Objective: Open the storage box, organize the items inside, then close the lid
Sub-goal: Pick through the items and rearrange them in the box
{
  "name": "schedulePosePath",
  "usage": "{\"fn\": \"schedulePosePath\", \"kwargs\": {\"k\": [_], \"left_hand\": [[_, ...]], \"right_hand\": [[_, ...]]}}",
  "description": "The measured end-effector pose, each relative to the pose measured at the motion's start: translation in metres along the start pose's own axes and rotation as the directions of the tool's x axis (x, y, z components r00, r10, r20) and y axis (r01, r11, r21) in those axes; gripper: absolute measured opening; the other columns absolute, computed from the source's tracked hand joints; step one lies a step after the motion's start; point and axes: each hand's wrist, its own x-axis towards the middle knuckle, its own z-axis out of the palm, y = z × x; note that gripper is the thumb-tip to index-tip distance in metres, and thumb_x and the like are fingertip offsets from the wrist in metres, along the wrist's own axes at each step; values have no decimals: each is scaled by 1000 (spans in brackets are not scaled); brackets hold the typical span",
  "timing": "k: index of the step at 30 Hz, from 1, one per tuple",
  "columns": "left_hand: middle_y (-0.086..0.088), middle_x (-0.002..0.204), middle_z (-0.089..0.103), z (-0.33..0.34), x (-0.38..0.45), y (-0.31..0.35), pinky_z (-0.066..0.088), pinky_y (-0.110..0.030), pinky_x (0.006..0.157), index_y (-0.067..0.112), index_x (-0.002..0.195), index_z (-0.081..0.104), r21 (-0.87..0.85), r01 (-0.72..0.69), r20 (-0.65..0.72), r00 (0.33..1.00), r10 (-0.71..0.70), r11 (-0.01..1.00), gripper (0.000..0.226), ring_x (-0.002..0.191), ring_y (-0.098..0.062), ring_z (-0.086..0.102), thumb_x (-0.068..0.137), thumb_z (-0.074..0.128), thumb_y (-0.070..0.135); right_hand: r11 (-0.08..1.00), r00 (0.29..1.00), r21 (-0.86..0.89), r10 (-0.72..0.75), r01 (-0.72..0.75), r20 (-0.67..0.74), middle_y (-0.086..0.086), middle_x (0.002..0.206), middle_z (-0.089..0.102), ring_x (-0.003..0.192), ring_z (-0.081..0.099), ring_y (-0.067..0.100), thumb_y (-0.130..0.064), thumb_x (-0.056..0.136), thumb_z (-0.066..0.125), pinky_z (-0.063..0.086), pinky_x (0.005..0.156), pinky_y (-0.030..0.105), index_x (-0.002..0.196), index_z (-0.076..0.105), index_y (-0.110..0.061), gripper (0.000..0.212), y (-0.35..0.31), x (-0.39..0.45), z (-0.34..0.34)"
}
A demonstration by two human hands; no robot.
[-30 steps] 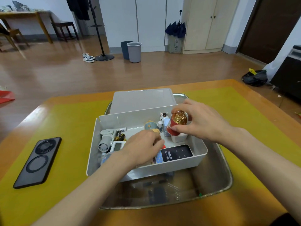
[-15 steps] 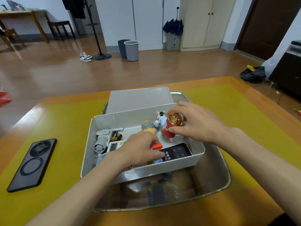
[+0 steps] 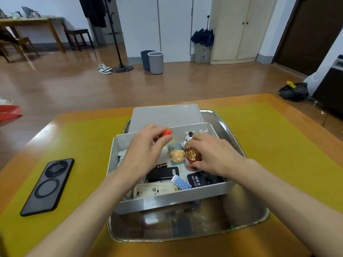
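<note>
The left hand (image 3: 143, 156) has its fingers (image 3: 164, 140) curled in, pinching a small orange-red piece (image 3: 167, 132) up over the far end of the box. Can't really tell what that piece is, too small. The right hand (image 3: 213, 153) is curled round a little red jar with a gold top (image 3: 193, 158), thumb low on its side, other fingers wrapped over the far side.

Right between the two sets of fingers lies a pig figurine in a blue cap (image 3: 175, 152), touching or nearly touching the jar. Just past the right fingers there's a tiny black-and-white bunny figure (image 3: 189, 136). Below the left fingers, toward the person, lie a dark battery (image 3: 161, 165) and a black flat gadget (image 3: 163, 174). Below the right fingers sits a black Wi-Fi device (image 3: 202, 179), with a small blue dotted box (image 3: 181, 182) beside it and a white remote-looking thing (image 3: 154, 190) against the near wall.

All of that is inside the white storage box (image 3: 167, 199), which is open and tilted, sitting in a shiny metal tray (image 3: 246, 216). Its lid (image 3: 165, 115) lies flat just beyond the box's far wall, on the tray's far end. The tray is on a yellow mat (image 3: 87, 145) on the wooden bench (image 3: 297, 115). Well left of the left hand, a black phone (image 3: 48, 186) lies on the mat.
</note>
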Motion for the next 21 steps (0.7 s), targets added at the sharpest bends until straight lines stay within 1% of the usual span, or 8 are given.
{"fn": "schedulePosePath", "kwargs": {"k": [3, 5, 7, 9, 11, 15, 18, 21], "left_hand": [[4, 87, 55, -1, 1, -5, 40, -21, 68, 19, 113, 73, -53, -6, -47, 999, 3, 999, 20, 82, -10, 52, 96, 62, 22], [6, 88, 54, -2, 3, -3, 38, -15, 68, 22, 119, 71, -84, -59, -78, 996, 52, 995, 25, 84, -8, 53, 97, 62, 23], [8, 88, 53, -4, 7, -4, 39, -16, 71, 24, 119, 71, -10, -135, -83, 988, 134, 991, 25, 86, -8, 53, 96, 63, 23], [7, 90, 52, -4, 9, -11, 46, -28, 73, 26, 117, 72, 135, -142, -18, 989, 145, 981, 24, 88, -12, 52, 95, 65, 25], [6, 92, 52, -3, 6, -22, 49, -40, 73, 28, 117, 72, 272, -84, 106, 993, 58, 959, 24, 90, -16, 52, 95, 64, 27], [5, 98, 52, 2, -5, -34, 42, -36, 69, 27, 114, 70, 492, -70, 276, 958, -80, 868, 21, 96, -20, 53, 98, 56, 27], [2, 114, 54, 4, -5, -32, 46, -38, 80, 25, 123, 63, 546, -88, 347, 929, -129, 833, 28, 108, -22, 53, 96, 57, 28], [2, 121, 54, -1, 4, -28, 49, -42, 86, 29, 131, 56, 500, -84, 418, 895, -155, 862, 40, 112, -22, 52, 92, 62, 33]], "right_hand": [[999, 1000, -33, -14, 14, 1, -6, 122, 50, 111, 51, 19, -46, 82, 73, 33, 64, 30, 123, 59, -32, 46, -3, 0, 4], [999, 1000, -43, -22, 22, 2, -6, 125, 49, 113, 49, 18, -49, 82, 73, 34, 64, 30, 123, 60, -32, 46, -4, 1, 4], [997, 999, -66, -32, 33, 15, -6, 124, 48, 114, 47, 18, -48, 83, 71, 33, 63, 30, 122, 60, -32, 44, -6, 2, 2], [995, 999, -95, -35, 38, 35, -5, 120, 48, 114, 47, 19, -42, 84, 70, 33, 62, 31, 123, 60, -30, 42, -7, 1, 0], [991, 997, -130, -33, 41, 64, -4, 118, 49, 113, 47, 20, -33, 84, 73, 35, 62, 32, 125, 58, -30, 44, -7, -1, -1], [989, 995, -143, -27, 40, 91, -5, 120, 47, 113, 48, 20, -28, 83, 72, 37, 64, 32, 129, 54, -31, 49, -6, -6, -1], [994, 995, -106, -26, 37, 99, -6, 123, 47, 116, 48, 20, -34, 85, 70, 39, 67, 32, 135, 50, -32, 54, -5, -7, -1], [998, 998, -61, -25, 29, 64, -9, 123, 49, 115, 49, 17, -44, 86, 69, 37, 66, 30, 136, 52, -35, 54, -4, -7, -6]]}}
